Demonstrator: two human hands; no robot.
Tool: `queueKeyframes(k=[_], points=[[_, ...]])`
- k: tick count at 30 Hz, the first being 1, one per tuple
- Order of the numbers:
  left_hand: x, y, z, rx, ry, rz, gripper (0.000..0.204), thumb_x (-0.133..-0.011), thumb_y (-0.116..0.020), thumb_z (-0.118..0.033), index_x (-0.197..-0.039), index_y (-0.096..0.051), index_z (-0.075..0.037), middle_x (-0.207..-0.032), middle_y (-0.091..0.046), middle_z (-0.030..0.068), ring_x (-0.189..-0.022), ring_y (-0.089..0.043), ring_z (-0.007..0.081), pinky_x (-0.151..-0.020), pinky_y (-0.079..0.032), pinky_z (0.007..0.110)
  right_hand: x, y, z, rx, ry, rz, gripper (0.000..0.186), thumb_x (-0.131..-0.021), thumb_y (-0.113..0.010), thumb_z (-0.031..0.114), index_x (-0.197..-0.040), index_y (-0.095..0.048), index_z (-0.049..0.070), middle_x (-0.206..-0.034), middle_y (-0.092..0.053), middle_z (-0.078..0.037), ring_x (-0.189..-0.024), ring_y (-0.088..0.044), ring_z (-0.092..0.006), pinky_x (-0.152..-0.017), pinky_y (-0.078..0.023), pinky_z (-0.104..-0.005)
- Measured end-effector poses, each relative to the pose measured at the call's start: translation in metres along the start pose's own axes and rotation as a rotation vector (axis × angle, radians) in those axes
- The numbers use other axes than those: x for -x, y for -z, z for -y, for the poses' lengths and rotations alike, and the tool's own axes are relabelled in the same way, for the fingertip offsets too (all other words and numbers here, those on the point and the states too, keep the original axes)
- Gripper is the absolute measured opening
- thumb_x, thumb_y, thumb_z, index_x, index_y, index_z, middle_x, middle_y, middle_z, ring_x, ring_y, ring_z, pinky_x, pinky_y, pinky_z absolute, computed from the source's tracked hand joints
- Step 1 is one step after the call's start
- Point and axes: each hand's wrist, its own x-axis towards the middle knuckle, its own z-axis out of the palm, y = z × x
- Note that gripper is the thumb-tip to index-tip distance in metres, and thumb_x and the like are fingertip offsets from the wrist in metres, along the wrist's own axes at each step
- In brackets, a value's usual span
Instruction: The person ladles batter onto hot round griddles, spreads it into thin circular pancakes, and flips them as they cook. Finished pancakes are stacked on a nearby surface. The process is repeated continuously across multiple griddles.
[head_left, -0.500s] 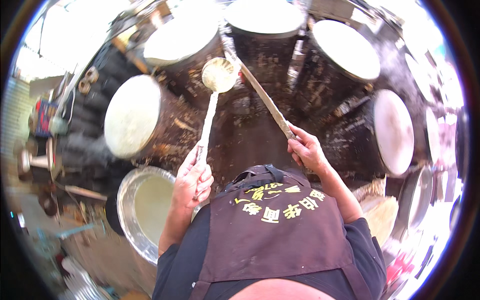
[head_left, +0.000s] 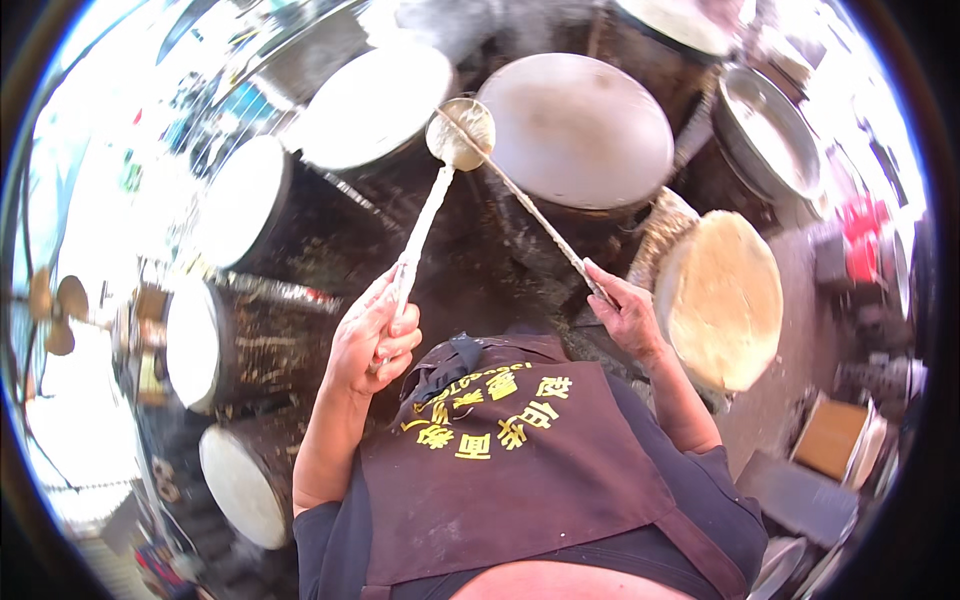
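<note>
My left hand (head_left: 372, 335) is closed around the handle of a long-handled ladle (head_left: 428, 215). The handle is coated in whitish batter, and pale residue lines the ladle's round bowl. In my right hand (head_left: 632, 310) is a long, thin, flat stick (head_left: 540, 215), gripped at its near end. Its far end crosses the ladle's bowl, apparently resting on it. Beyond both tools lies a large round pan surface (head_left: 575, 130), greyish white with a brownish patch at the far side. Another bright white round pan (head_left: 378, 105) sits left of the ladle.
More white round tops on dark drums curve along the left, including a nearer one (head_left: 243, 487). Beside my right forearm stands a thick, round, yellowish slab (head_left: 725, 300). A metal basin (head_left: 768, 130) and red items (head_left: 862, 235) are farther right. Steam hangs at the back.
My body and view have turned right, bringing the yellowish slab beside my right hand. The bucket of pale liquid has left view. Both tools stay held, with the stick now across the ladle's bowl.
</note>
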Motion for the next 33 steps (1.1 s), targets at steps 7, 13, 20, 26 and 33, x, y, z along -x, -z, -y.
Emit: queueKeyframes(k=[7,13,20,26,33], points=[[-0.126,-0.073,0.011,-0.242,0.188,0.193,0.036,-0.101,-0.041,-0.022,-0.134,-0.04,-0.007,-0.068,-0.039,-0.0002,-0.045,-0.034,0.0029,-0.03,-0.029,0.016,0.031,0.071,-0.014,0.157,-0.187,-0.31,0.05,-0.081,-0.062,0.001,-0.131,-0.054,0.008,-0.106,-0.066,-0.019,-0.092,-0.065,-0.0287,-0.081,-0.05,-0.0331],[-0.209,-0.098,0.045,-0.597,0.135,0.272,0.043,-0.097,-0.051,-0.015,-0.137,-0.039,-0.006,-0.066,-0.046,0.0003,-0.045,-0.041,0.0047,-0.035,-0.034,0.018,0.034,0.076,-0.008,0.276,-0.224,-0.514,0.05,-0.081,-0.059,0.001,-0.131,-0.054,0.007,-0.105,-0.065,-0.021,-0.092,-0.064,-0.0332,-0.083,-0.049,-0.0356],[-0.28,-0.074,0.052,-0.989,-0.119,0.295,0.05,-0.087,-0.058,-0.006,-0.135,-0.046,-0.001,-0.069,-0.051,-0.0014,-0.05,-0.046,0.0047,-0.042,-0.038,0.019,0.015,0.022,-0.039,0.413,-0.403,-0.572,0.056,-0.079,-0.06,0.007,-0.134,-0.05,0.014,-0.084,-0.06,-0.02,-0.078,-0.06,-0.0377,-0.074,-0.048,-0.0441],[-0.303,-0.087,-0.02,-2.0,-0.995,0.194,0.055,-0.082,-0.064,-0.011,-0.133,-0.052,-0.028,-0.09,-0.065,0.0122,-0.078,-0.065,0.0272,-0.071,-0.052,0.039,0.004,-0.011,-0.063,0.394,-0.443,-0.672,0.056,-0.081,-0.059,0.008,-0.135,-0.049,0.014,-0.083,-0.06,-0.021,-0.079,-0.06,-0.0394,-0.074,-0.048,-0.046],[-0.308,-0.076,-0.069,-1.393,-0.966,0.224,0.047,-0.087,-0.052,0.001,-0.134,-0.047,0.002,-0.128,-0.058,0.0151,-0.117,-0.056,0.0239,-0.099,-0.04,0.032,-0.003,-0.044,-0.048,0.232,-0.41,-0.744,0.054,-0.082,-0.059,0.005,-0.134,-0.048,0.007,-0.097,-0.063,-0.025,-0.086,-0.062,-0.0387,-0.078,-0.049,-0.041]])
